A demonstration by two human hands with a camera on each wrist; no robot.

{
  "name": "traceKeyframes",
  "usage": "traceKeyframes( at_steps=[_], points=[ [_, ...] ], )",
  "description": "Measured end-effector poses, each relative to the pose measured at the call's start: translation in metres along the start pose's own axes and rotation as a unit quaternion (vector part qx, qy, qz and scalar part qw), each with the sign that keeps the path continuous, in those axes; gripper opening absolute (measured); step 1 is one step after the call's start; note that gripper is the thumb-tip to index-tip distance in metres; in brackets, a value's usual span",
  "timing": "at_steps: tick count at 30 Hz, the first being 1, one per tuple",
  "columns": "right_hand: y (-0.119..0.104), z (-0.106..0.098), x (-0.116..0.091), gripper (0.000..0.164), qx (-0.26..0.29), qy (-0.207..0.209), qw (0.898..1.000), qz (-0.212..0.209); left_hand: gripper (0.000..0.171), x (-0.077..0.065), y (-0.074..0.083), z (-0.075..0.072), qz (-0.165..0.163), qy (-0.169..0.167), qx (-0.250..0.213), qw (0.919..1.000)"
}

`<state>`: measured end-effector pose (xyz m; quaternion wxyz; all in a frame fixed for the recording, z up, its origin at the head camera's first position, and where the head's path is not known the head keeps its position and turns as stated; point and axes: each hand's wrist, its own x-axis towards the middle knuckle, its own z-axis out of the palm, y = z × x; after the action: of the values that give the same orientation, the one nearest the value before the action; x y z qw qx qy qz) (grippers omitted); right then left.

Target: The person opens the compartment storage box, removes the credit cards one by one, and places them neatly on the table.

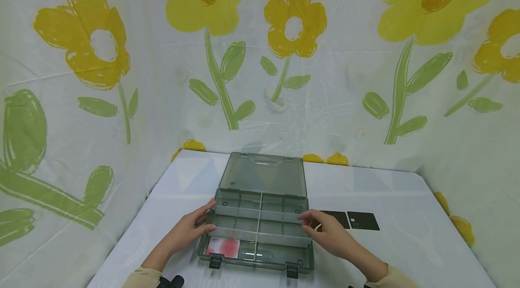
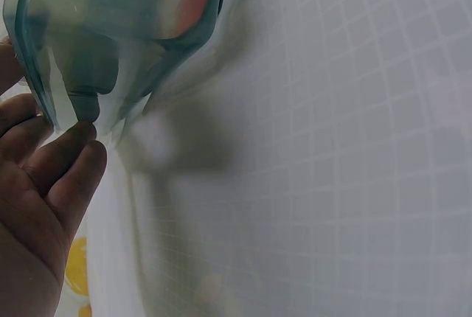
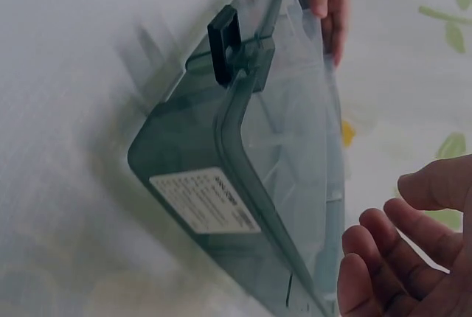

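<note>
A grey-green see-through plastic storage box [image 1: 260, 210] lies on the table with its lid [image 1: 263, 174] swung back. Clear dividers split it into several compartments, and a white card with a pink circle [image 1: 229, 248] lies in the front left one. My left hand [image 1: 191, 229] holds the box's left side, thumb at the rim and fingers along the outer wall, which the left wrist view shows too. At the right rim hovers my right hand [image 1: 329, 234], fingers loosely bent and holding nothing; in the right wrist view its palm [image 3: 435, 273] faces the box.
Two black cards lie on the white table to the right of the box, one [image 1: 363, 220] beside the other [image 1: 336, 218], which is partly behind my right hand. Two dark latches, such as the right one [image 1: 292, 271], stick out at the box's front. A flower-printed curtain [image 1: 317, 112] surrounds the table.
</note>
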<state>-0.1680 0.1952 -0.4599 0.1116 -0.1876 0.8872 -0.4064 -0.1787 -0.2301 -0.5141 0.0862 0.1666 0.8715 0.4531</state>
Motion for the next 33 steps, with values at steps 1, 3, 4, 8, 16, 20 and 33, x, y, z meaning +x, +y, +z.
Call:
traceKeyframes(
  at_steps=[1, 3, 4, 8, 16, 20, 33],
  points=[
    [-0.001, 0.002, 0.001, 0.025, 0.0, -0.002, 1.0, -0.004, 0.074, 0.0, 0.0, 0.0, 0.0, 0.0, -0.001, 1.0],
    [-0.004, 0.005, 0.002, 0.024, 0.006, -0.01, 1.0, -0.011, 0.073, 0.0, 0.0, 0.0, -0.001, -0.001, -0.002, 1.0],
    [-0.006, 0.006, 0.002, 0.024, 0.01, -0.014, 1.0, -0.015, 0.073, 0.0, 0.0, 0.0, -0.001, -0.001, -0.003, 1.0],
    [-0.012, 0.012, 0.005, 0.025, 0.026, -0.025, 0.999, -0.025, 0.073, 0.0, 0.001, 0.0, 0.001, -0.002, -0.005, 1.0],
    [-0.025, 0.025, 0.012, 0.023, 0.033, -0.045, 0.997, -0.049, 0.074, 0.0, -0.001, -0.001, 0.003, -0.003, -0.009, 1.0],
    [-0.031, 0.031, 0.015, 0.022, 0.041, -0.054, 0.996, -0.06, 0.074, 0.0, -0.002, 0.0, 0.003, -0.005, -0.012, 0.9999],
    [-0.046, 0.052, 0.027, 0.025, 0.054, -0.078, 0.993, -0.069, 0.074, 0.001, 0.0, 0.0, 0.0, -0.006, -0.015, 0.9999]
  ],
)
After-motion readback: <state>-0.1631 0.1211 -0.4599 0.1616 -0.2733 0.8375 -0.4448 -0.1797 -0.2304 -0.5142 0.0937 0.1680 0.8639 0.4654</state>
